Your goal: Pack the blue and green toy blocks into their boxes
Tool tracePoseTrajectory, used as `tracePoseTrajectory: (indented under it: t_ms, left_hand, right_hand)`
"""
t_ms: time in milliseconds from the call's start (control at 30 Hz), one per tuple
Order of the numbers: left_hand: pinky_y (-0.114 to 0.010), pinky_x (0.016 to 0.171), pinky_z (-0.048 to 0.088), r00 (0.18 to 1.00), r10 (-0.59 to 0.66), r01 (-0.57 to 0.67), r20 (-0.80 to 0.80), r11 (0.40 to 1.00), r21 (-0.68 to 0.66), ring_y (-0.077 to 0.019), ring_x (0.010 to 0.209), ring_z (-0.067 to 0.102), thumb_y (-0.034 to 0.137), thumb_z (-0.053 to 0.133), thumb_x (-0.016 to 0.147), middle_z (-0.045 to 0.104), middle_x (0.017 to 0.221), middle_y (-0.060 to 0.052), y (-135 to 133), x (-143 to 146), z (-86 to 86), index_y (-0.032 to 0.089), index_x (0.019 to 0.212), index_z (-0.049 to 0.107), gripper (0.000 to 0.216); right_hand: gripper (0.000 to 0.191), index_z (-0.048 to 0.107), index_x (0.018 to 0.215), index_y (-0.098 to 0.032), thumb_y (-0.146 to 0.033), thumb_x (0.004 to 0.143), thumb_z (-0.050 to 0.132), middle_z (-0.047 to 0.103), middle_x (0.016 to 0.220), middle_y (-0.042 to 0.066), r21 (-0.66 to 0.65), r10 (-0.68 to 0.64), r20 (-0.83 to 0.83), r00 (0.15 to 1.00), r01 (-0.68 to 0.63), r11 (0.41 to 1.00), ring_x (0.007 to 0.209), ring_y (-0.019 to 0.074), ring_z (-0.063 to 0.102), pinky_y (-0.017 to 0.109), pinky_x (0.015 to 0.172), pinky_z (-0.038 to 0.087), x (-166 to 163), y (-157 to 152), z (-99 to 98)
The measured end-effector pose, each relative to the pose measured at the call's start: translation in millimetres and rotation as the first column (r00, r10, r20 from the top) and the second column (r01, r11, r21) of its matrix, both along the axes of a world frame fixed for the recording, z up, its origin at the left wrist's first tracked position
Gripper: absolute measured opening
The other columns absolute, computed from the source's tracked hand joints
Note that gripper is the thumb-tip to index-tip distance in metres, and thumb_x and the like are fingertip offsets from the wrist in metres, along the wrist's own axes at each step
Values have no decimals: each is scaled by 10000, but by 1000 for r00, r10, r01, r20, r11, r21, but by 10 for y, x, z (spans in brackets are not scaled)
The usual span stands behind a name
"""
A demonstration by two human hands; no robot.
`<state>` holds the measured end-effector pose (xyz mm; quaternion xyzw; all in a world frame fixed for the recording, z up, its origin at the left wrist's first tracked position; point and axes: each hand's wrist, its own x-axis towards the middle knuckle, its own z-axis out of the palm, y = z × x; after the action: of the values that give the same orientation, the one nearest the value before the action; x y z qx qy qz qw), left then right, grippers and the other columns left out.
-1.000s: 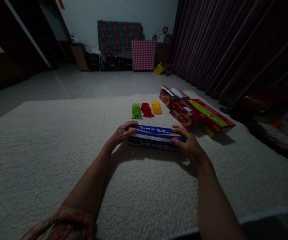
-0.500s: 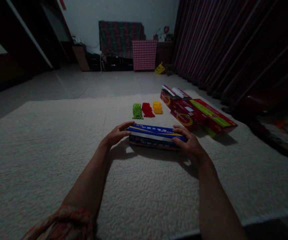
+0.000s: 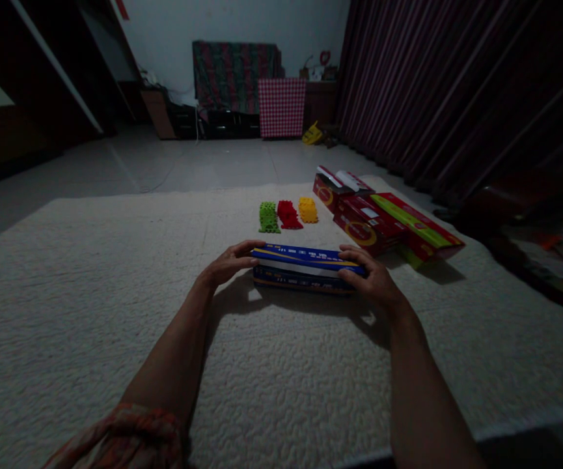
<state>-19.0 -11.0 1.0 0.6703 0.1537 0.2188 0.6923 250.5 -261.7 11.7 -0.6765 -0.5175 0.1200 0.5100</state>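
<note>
A long blue cardboard box (image 3: 301,266) with yellow stripes and white print lies crosswise on the cream quilted cover. My left hand (image 3: 232,264) grips its left end, thumb and fingers against the edge. At the opposite end my right hand (image 3: 369,277) holds the box, its fingers over the top and the thumb on the near side. Just beyond the box are a green stack of toy pieces (image 3: 268,217), a red stack (image 3: 289,215) and a yellow stack (image 3: 308,210), all with notched edges.
Several red boxes (image 3: 371,225), one with a yellow-green panel, lie at the right on the quilted cover (image 3: 115,273). Past its far edge is a tiled floor (image 3: 203,163). A dark purple curtain (image 3: 388,78) hangs along the right, and a red checked cloth (image 3: 282,107) hangs at the back.
</note>
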Motion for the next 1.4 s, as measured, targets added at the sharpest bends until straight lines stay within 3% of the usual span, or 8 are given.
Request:
tracePoseTrajectory:
  t_ms: [233,400,633,967,1400]
  left_hand:
    - [-420,994,514,999,-34,34,10,999,-29,-263,1088,672,279,862,690,730,1200,-89,13,11,-33,234,1168,736,496]
    - [-441,1061,455,991,-136,135,-13,989,-56,-262,1157,636,238,832,736,695,1280,-93,30,6,-57,220,1246,697,529]
    - [-474,1091,443,979,-188,200,78,956,-213,-294,1198,641,276,839,731,692,1314,-125,67,-34,-125,226,1293,696,582]
    - [-462,1079,453,999,-37,37,-1,990,-139,-274,1151,656,388,782,813,692,1297,-133,8,28,-131,190,1399,616,640]
    - [-454,1082,442,997,-6,1,-82,998,-61,-272,1184,619,224,768,732,672,1327,-108,-31,20,-64,208,1323,669,599]
  right_hand:
    - [338,720,1052,-251,-429,769,766,615,1382,107,-10,7,-5,1000,-7,1000,1311,327,555,533,1151,391,10,-18,17]
    - [369,710,1080,-241,-415,760,771,601,1392,114,-16,41,6,999,-41,999,1328,332,539,527,1147,395,53,-46,15]
    - [361,704,1079,-256,-427,767,760,582,1416,109,-36,52,-22,998,-53,998,1344,336,524,544,1156,383,59,-52,24]
    - [366,689,1127,-247,-451,823,705,581,1417,118,-52,25,22,999,-23,998,1349,327,518,540,1163,363,59,-64,33]
    - [444,681,1115,-233,-455,743,778,533,1454,134,-76,27,24,999,-25,997,1369,342,496,533,1155,384,62,-66,24]
